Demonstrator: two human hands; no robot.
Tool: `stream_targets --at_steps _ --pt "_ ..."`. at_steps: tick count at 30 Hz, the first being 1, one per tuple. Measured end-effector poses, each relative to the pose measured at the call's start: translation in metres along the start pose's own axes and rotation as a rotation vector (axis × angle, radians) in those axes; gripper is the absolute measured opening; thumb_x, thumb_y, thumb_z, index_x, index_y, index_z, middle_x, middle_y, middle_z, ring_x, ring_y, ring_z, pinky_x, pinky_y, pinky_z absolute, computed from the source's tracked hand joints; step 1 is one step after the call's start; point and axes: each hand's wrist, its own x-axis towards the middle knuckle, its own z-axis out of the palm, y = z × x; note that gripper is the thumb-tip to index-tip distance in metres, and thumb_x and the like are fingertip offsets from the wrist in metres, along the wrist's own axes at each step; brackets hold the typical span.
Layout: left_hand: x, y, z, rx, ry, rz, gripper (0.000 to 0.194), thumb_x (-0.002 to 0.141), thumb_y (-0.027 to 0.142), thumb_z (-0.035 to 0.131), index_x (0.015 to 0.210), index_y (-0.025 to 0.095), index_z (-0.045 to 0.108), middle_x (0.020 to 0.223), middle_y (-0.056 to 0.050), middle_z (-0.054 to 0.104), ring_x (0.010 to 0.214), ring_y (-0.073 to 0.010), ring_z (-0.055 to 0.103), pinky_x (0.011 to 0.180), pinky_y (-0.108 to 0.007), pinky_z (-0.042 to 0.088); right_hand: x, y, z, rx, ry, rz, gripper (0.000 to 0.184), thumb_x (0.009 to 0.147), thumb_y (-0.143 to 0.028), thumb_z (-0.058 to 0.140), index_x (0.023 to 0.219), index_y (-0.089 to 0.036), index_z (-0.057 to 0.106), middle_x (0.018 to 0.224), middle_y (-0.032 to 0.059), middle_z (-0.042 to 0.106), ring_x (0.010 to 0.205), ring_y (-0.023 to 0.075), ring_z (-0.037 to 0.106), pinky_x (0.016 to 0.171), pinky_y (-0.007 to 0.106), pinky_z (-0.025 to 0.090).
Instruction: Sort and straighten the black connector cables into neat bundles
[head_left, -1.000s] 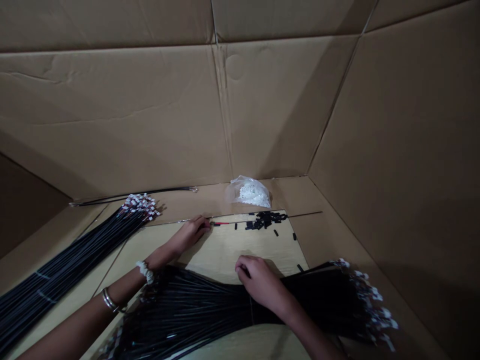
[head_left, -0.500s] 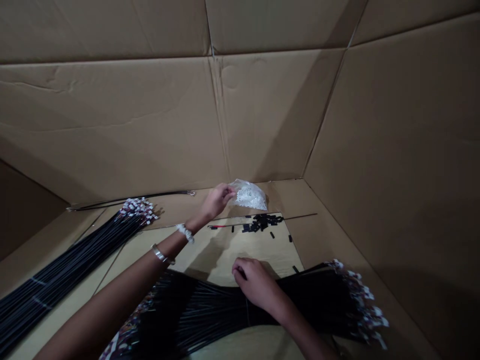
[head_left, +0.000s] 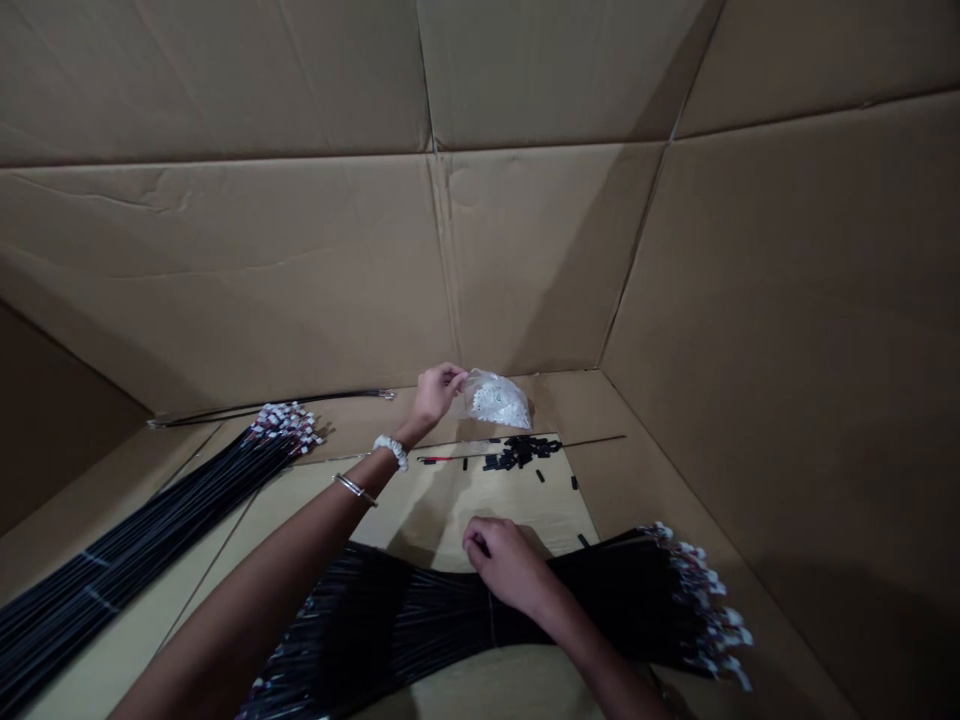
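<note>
My left hand [head_left: 441, 390] reaches to the back and pinches the left edge of a clear plastic bag [head_left: 498, 402] filled with small white parts. My right hand [head_left: 506, 560], its fingers curled, rests on the upper side of a large bundle of black cables [head_left: 405, 605] lying crosswise in front of me. Whether anything is inside those fingers is hidden. A thin tie circles the bundle just below the hand. White connectors [head_left: 709, 590] fan out at the bundle's right end. Its left end is partly covered by my left forearm.
Another tied cable bundle [head_left: 172, 510] lies at the left, white connectors at its far end. A few loose cables [head_left: 277, 405] run along the back wall. Small black pieces [head_left: 525, 452] lie in a heap near a thin rod [head_left: 596, 440]. Cardboard walls [head_left: 810, 330] enclose the space.
The view has shifted slightly. My left hand stays pinched on the bag's edge, and my right hand keeps its place on the cable bundle.
</note>
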Motion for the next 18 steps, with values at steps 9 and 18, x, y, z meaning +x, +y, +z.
stream_targets --at_steps 9,18 --pt "-0.011 0.030 -0.031 0.258 -0.089 0.122 0.019 0.085 0.033 0.063 0.085 0.015 0.069 0.092 -0.009 0.068 0.080 -0.0184 0.064 0.077 -0.032 0.052 -0.001 -0.002 -0.003 0.014 0.000 0.005 0.019 0.087 -0.010 0.048 0.080 -0.017 0.065 0.084 0.0039 0.071 0.076 0.0142 0.061 0.067 0.021 0.038" --pt "-0.162 0.016 -0.131 0.274 -0.370 -0.029 0.041 0.091 0.053 0.047 0.112 0.021 0.064 0.117 -0.010 0.067 0.107 -0.0249 0.062 0.094 -0.038 0.048 -0.008 -0.010 -0.008 -0.154 -0.090 -0.130 0.019 0.092 -0.027 0.051 0.086 -0.019 0.067 0.089 0.0036 0.070 0.083 0.0162 0.062 0.070 0.025 0.037"
